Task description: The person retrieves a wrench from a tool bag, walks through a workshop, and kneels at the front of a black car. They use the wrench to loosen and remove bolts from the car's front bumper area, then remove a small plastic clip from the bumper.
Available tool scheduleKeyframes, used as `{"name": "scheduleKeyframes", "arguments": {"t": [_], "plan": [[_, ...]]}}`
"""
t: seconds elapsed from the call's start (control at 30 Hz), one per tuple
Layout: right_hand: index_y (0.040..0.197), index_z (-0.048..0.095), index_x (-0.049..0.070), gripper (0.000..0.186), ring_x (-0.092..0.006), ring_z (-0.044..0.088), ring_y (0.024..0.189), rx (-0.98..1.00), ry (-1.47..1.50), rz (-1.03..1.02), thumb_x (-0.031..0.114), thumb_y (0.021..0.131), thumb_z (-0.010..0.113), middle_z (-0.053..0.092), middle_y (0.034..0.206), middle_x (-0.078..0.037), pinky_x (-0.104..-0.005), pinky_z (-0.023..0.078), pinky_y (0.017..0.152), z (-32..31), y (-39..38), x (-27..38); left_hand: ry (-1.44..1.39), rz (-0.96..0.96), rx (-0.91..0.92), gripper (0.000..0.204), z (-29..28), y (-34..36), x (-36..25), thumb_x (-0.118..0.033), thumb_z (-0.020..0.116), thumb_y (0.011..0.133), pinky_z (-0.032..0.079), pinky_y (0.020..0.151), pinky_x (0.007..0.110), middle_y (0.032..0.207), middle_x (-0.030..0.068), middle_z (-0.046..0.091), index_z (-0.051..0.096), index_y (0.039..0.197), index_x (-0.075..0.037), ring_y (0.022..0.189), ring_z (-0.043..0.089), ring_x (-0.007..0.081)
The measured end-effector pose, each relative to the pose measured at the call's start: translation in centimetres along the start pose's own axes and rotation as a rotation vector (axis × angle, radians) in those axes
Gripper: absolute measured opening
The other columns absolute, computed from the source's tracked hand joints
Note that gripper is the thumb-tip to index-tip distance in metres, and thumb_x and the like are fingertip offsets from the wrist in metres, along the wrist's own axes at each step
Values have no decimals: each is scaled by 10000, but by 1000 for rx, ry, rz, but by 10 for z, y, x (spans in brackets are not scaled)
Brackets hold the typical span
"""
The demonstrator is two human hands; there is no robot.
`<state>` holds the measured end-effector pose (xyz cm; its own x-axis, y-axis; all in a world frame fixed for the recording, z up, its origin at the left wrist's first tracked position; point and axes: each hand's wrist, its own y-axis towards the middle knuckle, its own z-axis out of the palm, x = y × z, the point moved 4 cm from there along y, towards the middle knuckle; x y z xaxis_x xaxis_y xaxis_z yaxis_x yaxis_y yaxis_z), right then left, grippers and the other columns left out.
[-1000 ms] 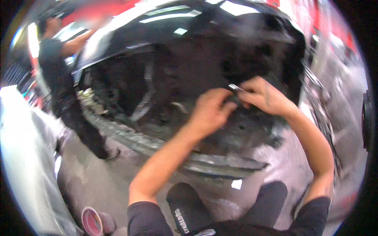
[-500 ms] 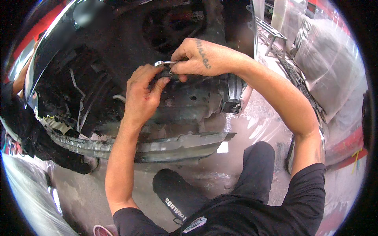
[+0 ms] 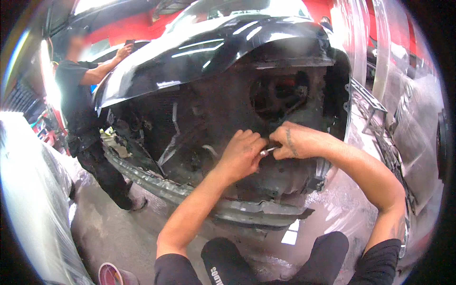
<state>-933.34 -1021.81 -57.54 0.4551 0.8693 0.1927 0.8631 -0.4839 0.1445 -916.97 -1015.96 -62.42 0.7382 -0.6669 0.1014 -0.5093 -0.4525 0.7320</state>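
Both my hands meet in front of the dark, stripped front end of a car (image 3: 228, 109). My right hand (image 3: 299, 140) is closed, its fingers pinching the thin shaft of a small silver metal tool (image 3: 264, 153). The tool's rounded end points toward my left hand (image 3: 241, 154). My left hand is curled shut right beside that end, with its back toward me. Whatever lies between its fingers is hidden. The exact kind of tool is too small to make out.
A glossy black body panel (image 3: 199, 52) rises above the opening. Below my hands runs a bent metal bumper beam (image 3: 256, 213). A co-worker in black (image 3: 78, 95) stands at the left. Plastic sheeting (image 3: 38, 204) drapes the left side; a bucket (image 3: 116, 275) sits at lower left.
My view has tilted up and left, bringing the upper panel and the co-worker into fuller sight. My hands stay close together around the silver tool, its round end now lower beside my left hand.
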Motion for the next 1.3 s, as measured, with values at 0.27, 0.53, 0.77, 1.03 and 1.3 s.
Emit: {"name": "scheduleKeyframes", "arguments": {"t": [0.27,0.53,0.77,1.03,1.3], "plan": [[879,691,-52,319,-484,691,834,-68,-94,-90,261,829,729,694,832,-289,-530,550,740,0,-4,6,11,-26,-6,266,4,-2,-3,-6,719,748,429,816,445,931,98,609,662,1003,-55,932,582,317],[897,696,-33,351,-489,698,887,-18,-225,-90,310,854,760,708,864,-280,-545,561,767,5,-2,6,91,8,10,199,7,-2,-5,-21,720,764,428,829,439,928,95,618,656,950,-51,924,587,308],[840,700,-7,347,-477,656,737,-132,-181,-200,334,845,762,665,786,-276,-553,502,654,1,0,6,224,-99,160,225,5,4,-3,-55,733,717,462,837,485,941,137,666,681,935,-77,945,636,354],[996,699,-63,293,-286,653,666,-194,152,-138,213,901,678,661,754,-234,-415,508,650,0,0,-10,-60,-157,-157,181,-3,-1,1,-78,770,847,423,739,438,872,106,647,672,998,-54,798,607,340],[1061,703,-62,365,-200,623,798,-184,316,-76,272,923,650,680,837,-158,-379,490,744,0,0,-11,-150,-250,-231,195,0,-3,3,-89,790,864,479,686,446,874,140,669,669,1002,-21,779,629,370]]}}
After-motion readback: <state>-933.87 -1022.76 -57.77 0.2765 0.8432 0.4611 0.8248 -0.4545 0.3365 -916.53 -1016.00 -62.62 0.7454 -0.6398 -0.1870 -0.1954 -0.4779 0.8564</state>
